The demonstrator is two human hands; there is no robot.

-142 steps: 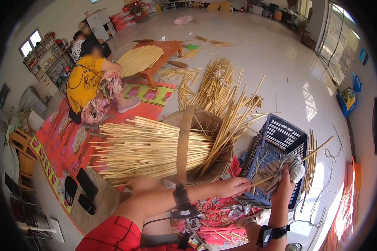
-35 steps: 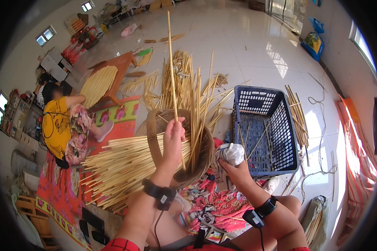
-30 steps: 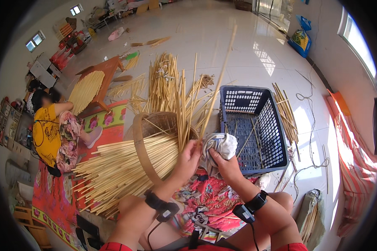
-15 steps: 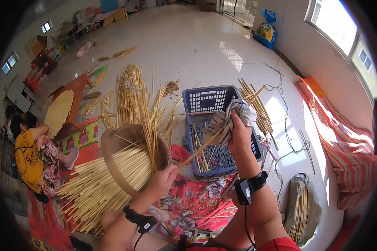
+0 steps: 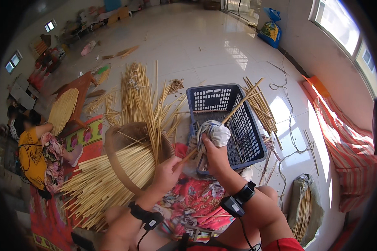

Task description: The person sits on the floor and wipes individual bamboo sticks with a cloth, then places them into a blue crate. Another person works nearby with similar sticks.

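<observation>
My left hand point(image 5: 167, 173) is closed around the near end of a long, thin tan stalk point(image 5: 243, 101). My right hand point(image 5: 215, 154) grips a bunched, striped pale cloth point(image 5: 215, 133) wrapped around the same stalk, close to my left hand. Beyond the cloth the stalk slants up and to the right, over a dark blue plastic crate point(image 5: 262, 157). Left of my left hand, a round brown basket point(image 5: 118, 167) with an arched handle lies tilted, with a thick bundle of pale stalks point(image 5: 100, 188) fanning out of it.
More stalks lie in piles behind the basket point(image 5: 134, 92) and right of the crate point(image 5: 264, 111). A co-worker in a yellow top point(image 5: 31, 154) sits at far left beside a low wooden table point(image 5: 81, 92). A grey sack of stalks point(image 5: 308, 205) and a loose cord point(image 5: 295, 140) lie at right.
My right hand and the cloth have slid down the stalk, toward my left hand. My left hand still holds the near end, and more of the stalk's far part shows.
</observation>
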